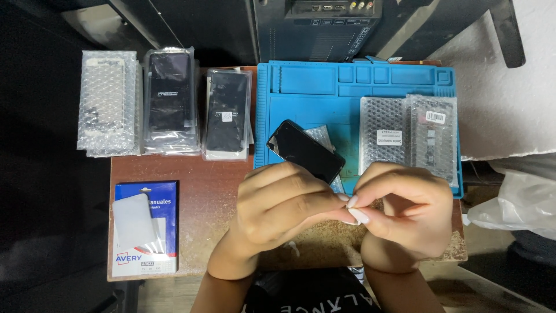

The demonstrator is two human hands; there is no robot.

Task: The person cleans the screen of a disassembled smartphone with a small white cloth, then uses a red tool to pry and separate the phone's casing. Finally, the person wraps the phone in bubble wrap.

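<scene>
Fingertips of both hands meet low over the brown wooden desk [197, 197]; the left hand [278, 206] is curled with thumb and fingers pinched together, and the right hand [402, 211] is likewise closed in a pinch, its pale nails touching the left fingers; whatever small thing sits between them is hidden, so I cannot tell what they grip. Just beyond the left hand lies a black glossy rectangular phone screen [306, 150], tilted on the blue silicone work mat [301, 98], partly over a clear bubble-wrap pouch [321, 136]; to the right, on the same mat, lie two bubble-wrap packets with white labels [408, 136], side by side. Along the desk's far left edge stand three stacks: bubble-wrapped parts [109, 104], then two piles of dark screens in clear sleeves [169, 98], [227, 113]. Near the front left corner rests a blue-and-white label packet [146, 229].
</scene>
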